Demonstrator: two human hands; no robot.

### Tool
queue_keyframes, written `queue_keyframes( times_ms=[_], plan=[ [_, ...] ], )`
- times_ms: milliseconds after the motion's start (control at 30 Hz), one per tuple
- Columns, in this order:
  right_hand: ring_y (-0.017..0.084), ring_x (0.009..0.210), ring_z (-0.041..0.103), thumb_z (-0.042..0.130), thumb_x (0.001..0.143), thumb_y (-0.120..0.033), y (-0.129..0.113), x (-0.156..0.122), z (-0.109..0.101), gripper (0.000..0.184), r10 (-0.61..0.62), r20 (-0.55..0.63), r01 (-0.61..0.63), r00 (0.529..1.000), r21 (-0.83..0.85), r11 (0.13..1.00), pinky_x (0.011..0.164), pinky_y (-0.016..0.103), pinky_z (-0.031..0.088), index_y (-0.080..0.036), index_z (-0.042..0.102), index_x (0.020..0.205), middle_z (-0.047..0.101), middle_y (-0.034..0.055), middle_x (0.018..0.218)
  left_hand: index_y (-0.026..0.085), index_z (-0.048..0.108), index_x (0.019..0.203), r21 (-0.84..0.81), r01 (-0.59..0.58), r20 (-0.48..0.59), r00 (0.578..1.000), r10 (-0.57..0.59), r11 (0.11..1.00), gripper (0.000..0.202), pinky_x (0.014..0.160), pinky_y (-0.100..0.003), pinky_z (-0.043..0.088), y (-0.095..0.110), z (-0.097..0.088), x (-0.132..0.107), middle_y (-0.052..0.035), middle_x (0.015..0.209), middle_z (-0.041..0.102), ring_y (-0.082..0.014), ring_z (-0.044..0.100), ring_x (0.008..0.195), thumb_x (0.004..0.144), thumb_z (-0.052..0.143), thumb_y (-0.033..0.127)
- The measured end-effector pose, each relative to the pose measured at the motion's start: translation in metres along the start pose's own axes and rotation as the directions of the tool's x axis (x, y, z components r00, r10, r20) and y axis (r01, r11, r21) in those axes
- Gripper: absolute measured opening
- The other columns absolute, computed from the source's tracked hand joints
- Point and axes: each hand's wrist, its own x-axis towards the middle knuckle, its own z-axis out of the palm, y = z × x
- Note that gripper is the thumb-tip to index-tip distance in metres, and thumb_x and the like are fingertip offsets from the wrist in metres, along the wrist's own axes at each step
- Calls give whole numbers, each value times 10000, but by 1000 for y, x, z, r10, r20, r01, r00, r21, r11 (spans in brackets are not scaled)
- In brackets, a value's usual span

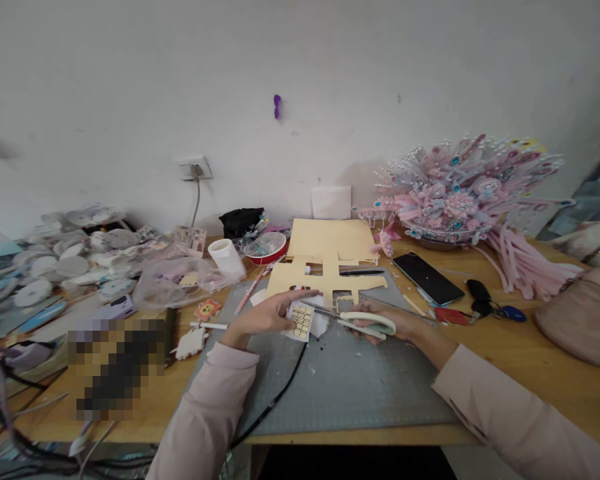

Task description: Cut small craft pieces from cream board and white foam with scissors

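Note:
My left hand (267, 319) is closed on a small white card with yellow shapes (300, 323), held up over the grey cutting mat (360, 393). In my right hand (393, 320) is a pair of scissors with pale green handles (363, 325); the fingers wrap round the handles. The scissor blades point left and reach the card's upper right edge. A scrap of white paper (320, 325) lies behind the card. Just beyond both hands are cream paper sheets (330, 241) with cut-out openings, and a dark pen-like tool (363, 273) rests on them.
At the right lie a phone (429, 279) and keys (480, 300), with a pink beaded headdress (450, 193) behind. White discs (55, 267), a plastic bag (175, 283), a paper roll (226, 259) and a red-rimmed dish (266, 248) crowd the left. A black cable (275, 400) crosses the mat.

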Motion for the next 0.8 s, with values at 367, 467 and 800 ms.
queue_keyframes(
  times_ms=[367,467,800],
  plan=[
    [43,348,445,744,576,-527,3,2,-1,459,24,-29,-24,999,17,1000,342,169,316,-126,621,763,586,-22,572,201,432,1344,-29,22,29,999,-21,999,737,972,-381,374,-6,1,1,-99,1417,426,-284,433,1239,632,581,81],
    [44,344,442,736,573,-545,3,2,0,477,30,-22,-30,999,-1,1000,339,169,309,-117,620,747,575,-24,557,180,405,1357,33,39,52,998,-41,999,762,1020,-384,316,0,-1,2,-94,1428,408,-273,391,1266,619,556,65],
    [44,349,444,725,595,-523,2,3,-1,437,23,-4,-23,1000,-29,999,348,172,307,-120,621,732,572,-26,571,208,385,1370,72,132,61,989,-137,989,776,842,-326,428,10,2,0,-96,1384,449,-247,521,1073,626,552,61]
  ],
)
